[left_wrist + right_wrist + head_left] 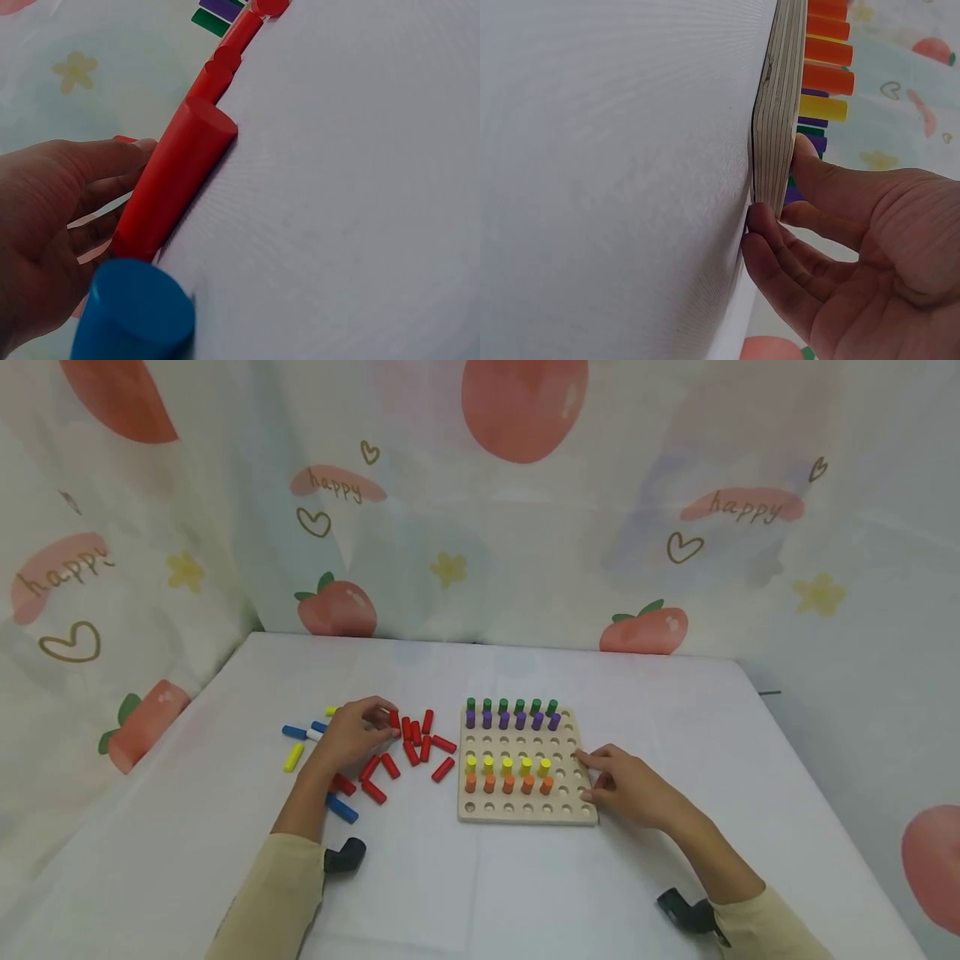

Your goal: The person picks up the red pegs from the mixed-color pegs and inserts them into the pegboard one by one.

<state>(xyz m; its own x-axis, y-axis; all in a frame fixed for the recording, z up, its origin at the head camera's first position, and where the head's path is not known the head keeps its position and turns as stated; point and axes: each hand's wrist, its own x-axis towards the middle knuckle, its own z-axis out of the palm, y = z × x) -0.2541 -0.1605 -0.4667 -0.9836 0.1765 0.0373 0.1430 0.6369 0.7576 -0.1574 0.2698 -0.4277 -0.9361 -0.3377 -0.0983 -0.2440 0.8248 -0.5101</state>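
My left hand (351, 733) is over the left side of the table among loose red pegs and pinches a red peg (394, 718) between thumb and fingertips. In the left wrist view, another red peg (176, 180) lies in front of those fingers. The wooden pegboard (561, 772) lies flat to the right, with rows of upright green pegs (503, 705), purple pegs (504, 721), yellow pegs (507, 766) and orange pegs (508, 784). At its right edge, my right hand (633, 787) grips the board, thumb over the top and fingers against the side.
Several red pegs (411, 752) are scattered between the left hand and the board. Blue pegs (342, 809), yellow pegs (294, 757) and a white peg (314, 736) lie around the left forearm. A patterned curtain (525, 543) hangs behind the white table (480, 893).
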